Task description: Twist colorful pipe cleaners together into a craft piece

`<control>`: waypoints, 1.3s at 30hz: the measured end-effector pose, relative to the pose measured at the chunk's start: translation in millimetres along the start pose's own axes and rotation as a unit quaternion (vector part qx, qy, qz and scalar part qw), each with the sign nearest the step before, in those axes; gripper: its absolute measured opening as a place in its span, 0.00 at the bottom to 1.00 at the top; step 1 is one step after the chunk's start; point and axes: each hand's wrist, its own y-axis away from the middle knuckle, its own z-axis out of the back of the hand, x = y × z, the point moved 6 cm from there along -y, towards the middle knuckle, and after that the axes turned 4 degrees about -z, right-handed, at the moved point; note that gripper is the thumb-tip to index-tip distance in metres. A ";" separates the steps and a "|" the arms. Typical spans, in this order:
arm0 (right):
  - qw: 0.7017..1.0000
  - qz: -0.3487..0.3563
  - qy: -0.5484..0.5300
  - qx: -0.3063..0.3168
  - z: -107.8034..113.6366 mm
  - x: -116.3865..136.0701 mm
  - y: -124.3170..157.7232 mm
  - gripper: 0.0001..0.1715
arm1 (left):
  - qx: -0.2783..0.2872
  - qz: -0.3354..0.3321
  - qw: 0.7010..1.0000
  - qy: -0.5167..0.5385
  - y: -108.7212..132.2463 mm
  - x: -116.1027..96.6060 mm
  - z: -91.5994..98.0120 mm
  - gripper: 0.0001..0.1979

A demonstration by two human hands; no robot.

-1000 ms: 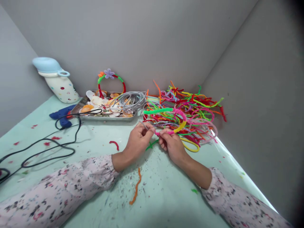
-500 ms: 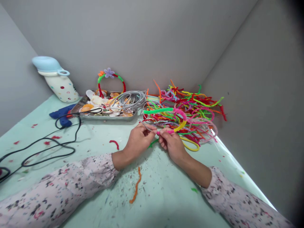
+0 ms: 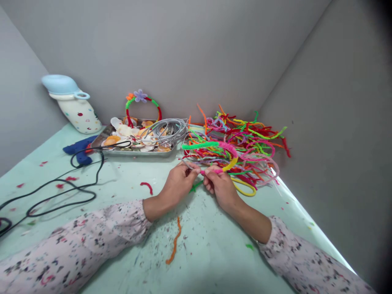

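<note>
Head view, the only one. The person's left hand (image 3: 179, 183) and right hand (image 3: 222, 188) meet just above the mint-green tabletop (image 3: 214, 253), both closed on a thin grey wire hoop wrapped in green, pink and yellow fuzzy pipe cleaner (image 3: 227, 146). The left thumb and fingers are pinched on the bare grey end. The right thumb and forefinger are clamped on the pink-wrapped stretch right beside it, so the two grips almost touch. The wire hoop arches up and away from the hands, over the near edge of a loose pile of multicoloured pipe cleaners (image 3: 257, 141).

Against the earlier frames, both hands have kept their place and their pinch. The hoop's green end has dipped slightly to the left, nothing more.

Surroundings:
- A metal tray of seashells (image 3: 134, 152) lies well behind the left hand, with a bundle of bare grey wire hoops (image 3: 167, 128) resting on it.
- A finished hoop topped with a purple flower (image 3: 141, 98) leans on the wall.
- To the left are a blue glue gun (image 3: 78, 147) with its black cord (image 3: 61, 185) and a pale blue-lidded spotted jug (image 3: 75, 108).
- An orange pipe-cleaner scrap (image 3: 174, 243) lies between the forearms.
</note>
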 end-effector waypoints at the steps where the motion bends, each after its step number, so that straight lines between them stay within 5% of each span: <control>1: 1.000 0.000 -0.002 -0.001 -0.1 0.5 0.1 0.13 | -0.001 0.002 1.000 -0.005 0.0 0.4 0.4 0.11; 16: 1.000 0.015 0.023 0.009 -1.5 4.0 1.9 0.12 | 0.023 0.059 0.998 -0.012 -1.8 -2.0 2.3 0.10; 39: 0.999 0.012 0.025 0.024 -1.4 0.8 1.4 0.10 | 0.093 0.054 0.994 0.017 -5.7 1.8 -2.7 0.11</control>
